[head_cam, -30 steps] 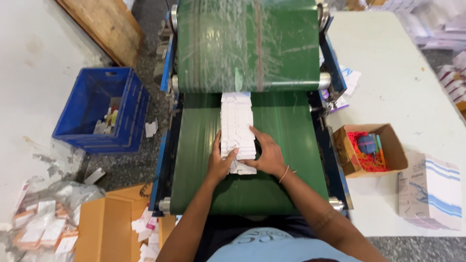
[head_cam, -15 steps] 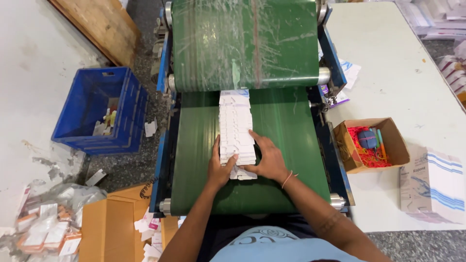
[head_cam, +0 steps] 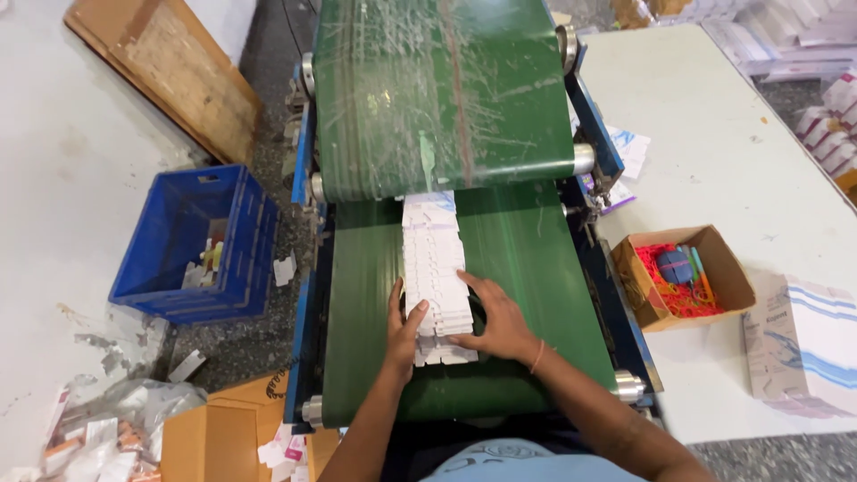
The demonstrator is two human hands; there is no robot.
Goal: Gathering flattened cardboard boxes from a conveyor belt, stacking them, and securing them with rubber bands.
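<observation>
A long row of overlapped white flat cartons (head_cam: 433,268) lies on the green conveyor belt (head_cam: 527,259) at the centre of the frame, running from under the upper belt section down toward the person. The left hand (head_cam: 402,332) presses flat against the row's left edge, fingers (head_cam: 416,314) spread open along the stack. The right hand (head_cam: 498,319) lies against the right edge near the lower end, fingers spread open and resting on the top cartons. At middle left, a blue plastic crate (head_cam: 161,277) on the floor holds a few small scraps. At middle right, on the white bench (head_cam: 714,161), an open cardboard box (head_cam: 714,259) holds red rubber bands and a few small coloured items.
</observation>
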